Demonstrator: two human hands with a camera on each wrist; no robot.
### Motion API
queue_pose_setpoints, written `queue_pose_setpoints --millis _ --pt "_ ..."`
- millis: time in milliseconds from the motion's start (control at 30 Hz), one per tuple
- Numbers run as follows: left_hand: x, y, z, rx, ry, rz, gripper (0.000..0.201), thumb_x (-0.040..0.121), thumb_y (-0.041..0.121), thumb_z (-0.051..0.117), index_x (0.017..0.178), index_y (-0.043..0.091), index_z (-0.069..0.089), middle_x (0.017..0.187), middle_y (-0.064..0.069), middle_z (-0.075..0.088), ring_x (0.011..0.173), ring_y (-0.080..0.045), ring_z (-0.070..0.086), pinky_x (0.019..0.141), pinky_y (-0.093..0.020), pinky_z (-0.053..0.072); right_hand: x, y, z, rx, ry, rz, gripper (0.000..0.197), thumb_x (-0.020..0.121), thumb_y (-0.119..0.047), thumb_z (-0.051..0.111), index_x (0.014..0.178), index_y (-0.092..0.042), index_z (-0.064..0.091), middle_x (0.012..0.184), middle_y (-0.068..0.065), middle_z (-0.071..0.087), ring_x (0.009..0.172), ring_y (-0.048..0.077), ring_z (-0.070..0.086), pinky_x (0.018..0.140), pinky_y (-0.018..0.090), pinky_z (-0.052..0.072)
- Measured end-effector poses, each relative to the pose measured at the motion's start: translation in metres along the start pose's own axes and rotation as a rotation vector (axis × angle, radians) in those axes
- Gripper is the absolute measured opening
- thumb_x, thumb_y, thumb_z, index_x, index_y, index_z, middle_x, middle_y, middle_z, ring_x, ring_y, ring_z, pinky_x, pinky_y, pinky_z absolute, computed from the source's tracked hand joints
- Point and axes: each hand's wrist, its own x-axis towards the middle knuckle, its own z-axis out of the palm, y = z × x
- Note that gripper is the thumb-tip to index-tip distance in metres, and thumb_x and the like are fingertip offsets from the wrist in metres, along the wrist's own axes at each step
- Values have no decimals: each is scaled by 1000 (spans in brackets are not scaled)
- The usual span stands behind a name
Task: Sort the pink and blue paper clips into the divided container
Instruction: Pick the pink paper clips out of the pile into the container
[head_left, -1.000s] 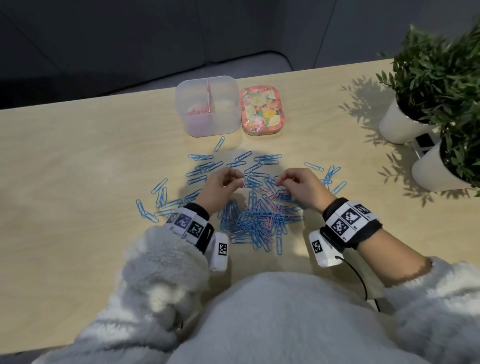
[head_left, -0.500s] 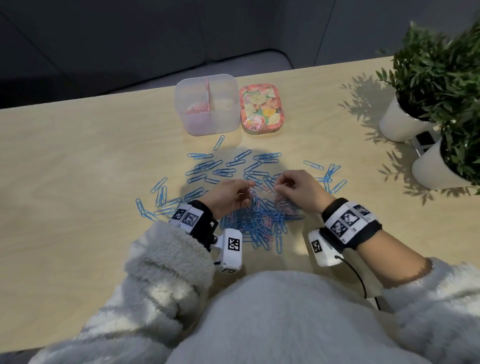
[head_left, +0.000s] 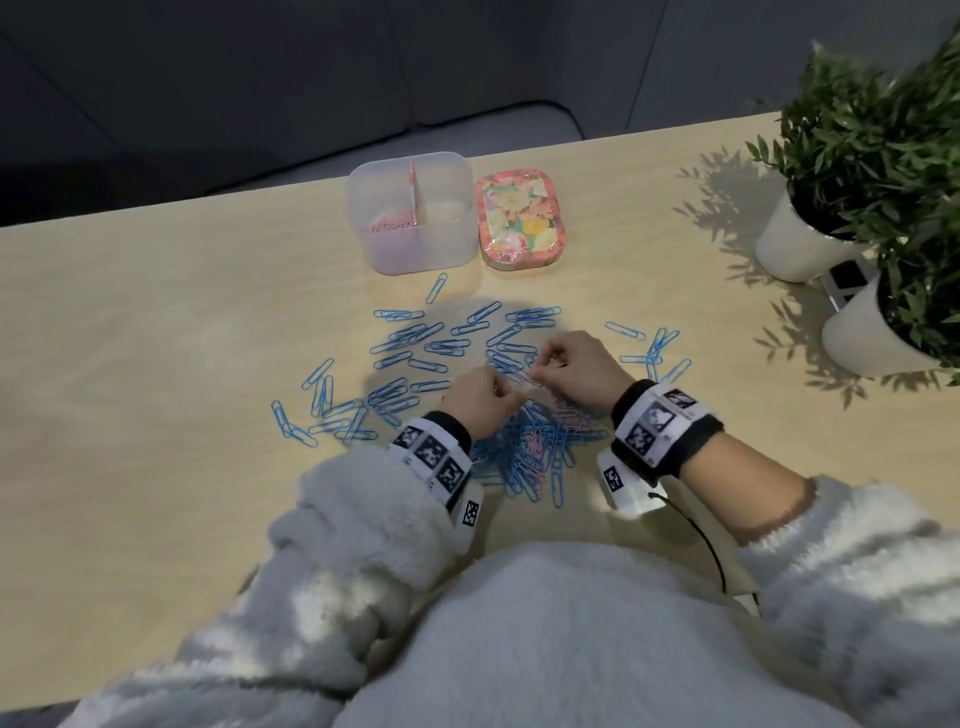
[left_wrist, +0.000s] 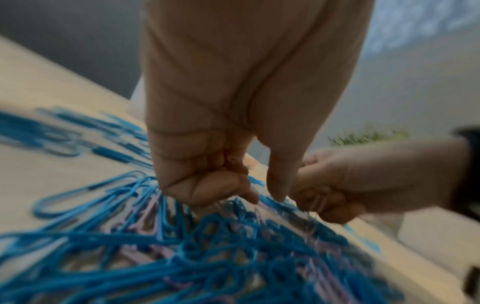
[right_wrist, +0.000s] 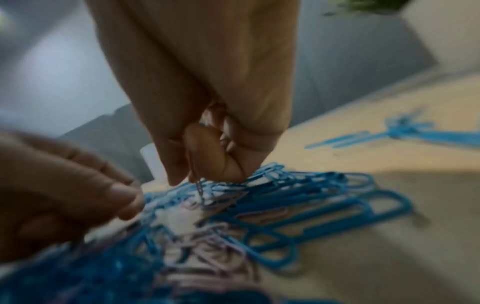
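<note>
A tangled pile of blue and pink paper clips (head_left: 530, 447) lies on the table in front of me, with loose blue clips (head_left: 415, 338) spread beyond it. My two hands meet over the pile's far edge. My left hand (head_left: 511, 395) is curled, with a pink clip (left_wrist: 232, 161) tucked in its fingers. Thumb and forefinger of my right hand (right_wrist: 192, 179) pinch a pink clip (right_wrist: 198, 186) that hangs onto the pile. The clear divided container (head_left: 447, 171) stands farther back, with pink clips (head_left: 389, 228) in its left compartment.
A floral tin (head_left: 517, 218) sits right of the container. Two white plant pots (head_left: 795, 249) (head_left: 867, 332) stand at the table's right side. More blue clips (head_left: 649, 348) lie to the right of my hands. The wrist views are blurred.
My left hand has drawn back and to the right until it meets my right hand. The right hand has shifted slightly and now pinches a pink clip above the pile.
</note>
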Motion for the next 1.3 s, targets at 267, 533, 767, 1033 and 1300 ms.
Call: queue_pose_setpoints --millis 267,533,767,1033,1300 --pt "-1 -6 -1 118 51 55 12 90 15 48 80 8 50 78 -11 56 73 -27 53 65 -33 42 7 -7 8 -285 -81 -12 16 83 -10 58 67 -11 55 78 12 64 79 25 61 70 32 46" --pt "1 4 -20 -665 -141 -80 14 93 14 51 84 3 54 70 -5 54 61 -14 51 54 -16 51 -5 12 -39 802 -132 297 24 92 -2 47 69 -7 50 52 3 47 35 4 46 40 17 48" --pt "12 21 -3 -541 -149 -113 22 96 11 38 85 10 57 71 -9 56 53 -14 44 45 -22 35 -18 39 -54 1193 -89 354 22 89 5 36 80 -9 51 43 -2 43 38 7 47 45 19 51" --pt "23 31 15 338 62 236 15 88 19 56 98 9 60 103 -9 60 94 -26 57 79 -33 43 -23 53 -44 720 45 274 13 87 4 52 77 -3 56 40 -5 50 32 5 42 36 16 38" --pt "25 21 14 229 55 260 11 91 15 50 91 7 57 96 -9 62 87 -23 56 72 -27 41 2 46 -51 -195 240 -34 20 81 -16 61 99 -15 70 84 4 67 88 25 61 77 29 45"
